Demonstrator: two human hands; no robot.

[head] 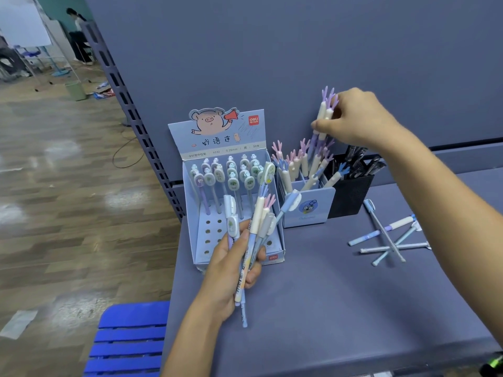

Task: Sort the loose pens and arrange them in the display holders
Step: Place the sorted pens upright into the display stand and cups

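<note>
Gripping mixed pens (257,227), the left hand (231,270) hides their barrels; right hand (356,118) pinches two antler pens (325,112).

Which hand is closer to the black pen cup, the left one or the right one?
Right. The right hand is above the black pen cup, pinching two antler pens. The left hand grips a pen bundle by the pig display box, further left.

Too blurred to count: dark pens (359,161) in black holder (351,195) at three o'clock. Cut off at four o'clock: green object (497,361).
</note>
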